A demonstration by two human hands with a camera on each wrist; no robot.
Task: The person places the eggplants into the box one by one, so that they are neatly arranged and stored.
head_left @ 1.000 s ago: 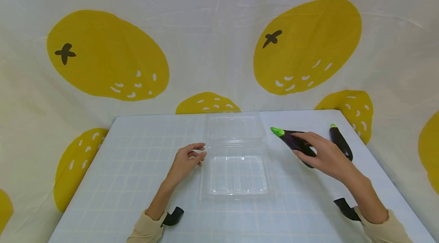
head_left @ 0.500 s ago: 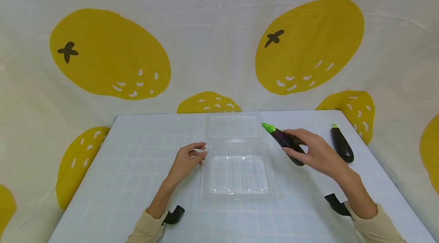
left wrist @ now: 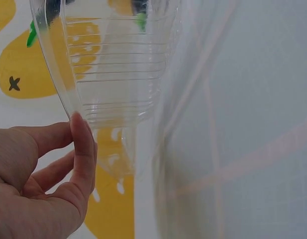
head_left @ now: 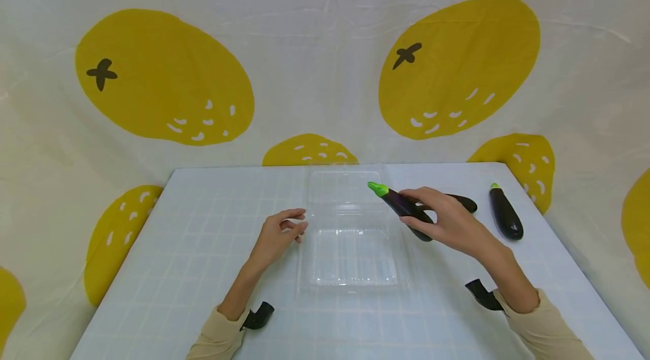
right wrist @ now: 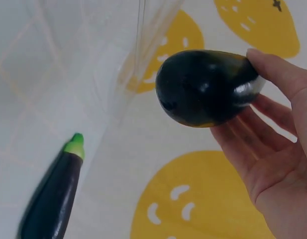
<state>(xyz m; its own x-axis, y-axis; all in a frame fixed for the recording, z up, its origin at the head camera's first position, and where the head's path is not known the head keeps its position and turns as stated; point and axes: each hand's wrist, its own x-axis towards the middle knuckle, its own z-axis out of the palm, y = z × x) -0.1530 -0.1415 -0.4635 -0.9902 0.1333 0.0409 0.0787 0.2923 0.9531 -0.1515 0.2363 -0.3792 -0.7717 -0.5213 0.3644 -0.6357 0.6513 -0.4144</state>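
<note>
1. The eggplant [head_left: 401,205] hangs above the table [head_left: 213,275], by the right side of the clear container [head_left: 352,261], green cap pointing far left.
2. The right hand [head_left: 452,224] grasps it between thumb and fingers; glossy skin probably wants an even, firm pinch.
3. The left hand [head_left: 274,236] has bent fingers at the container's left rim, pinching or merely touching, I cannot tell; light bracing should suffice.
4. Rightward lie a second eggplant [head_left: 465,202] and third eggplant [head_left: 505,216]; best avoid nudging them.
</note>
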